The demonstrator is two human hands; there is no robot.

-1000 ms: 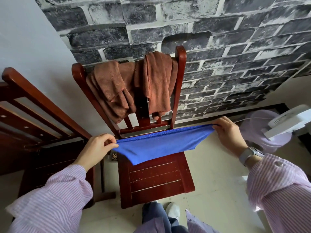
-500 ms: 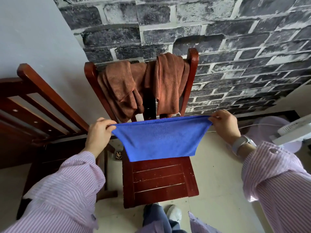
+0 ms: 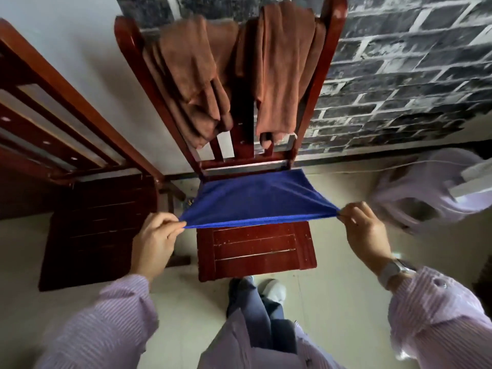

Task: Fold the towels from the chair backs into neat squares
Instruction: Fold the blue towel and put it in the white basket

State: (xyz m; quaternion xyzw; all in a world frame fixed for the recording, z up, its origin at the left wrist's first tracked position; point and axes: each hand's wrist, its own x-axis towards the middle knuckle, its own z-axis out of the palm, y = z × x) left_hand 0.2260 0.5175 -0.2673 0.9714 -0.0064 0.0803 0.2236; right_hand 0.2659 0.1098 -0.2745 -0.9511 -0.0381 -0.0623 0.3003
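Note:
A blue towel point(image 3: 255, 198) is stretched flat over the back half of the red wooden chair seat point(image 3: 255, 249). My left hand point(image 3: 155, 238) pinches its near left corner. At the near right corner my right hand point(image 3: 364, 233) pinches the towel too. The near edge hangs taut between both hands, just above the seat; its far edge lies by the chair back. Two brown towels point(image 3: 194, 75) point(image 3: 279, 67) are draped over the chair back point(image 3: 330, 22).
A second dark wooden chair point(image 3: 87, 225) stands at the left, close to the first. A white fan under a pale cover point(image 3: 431, 190) sits on the floor at the right. A brick-patterned wall point(image 3: 412, 62) is behind. My leg and shoe point(image 3: 274, 291) stand just before the seat.
The blue towel came down from hanging in the air to lying over the seat. Both hands moved down and toward me, pulling the near edge taut.

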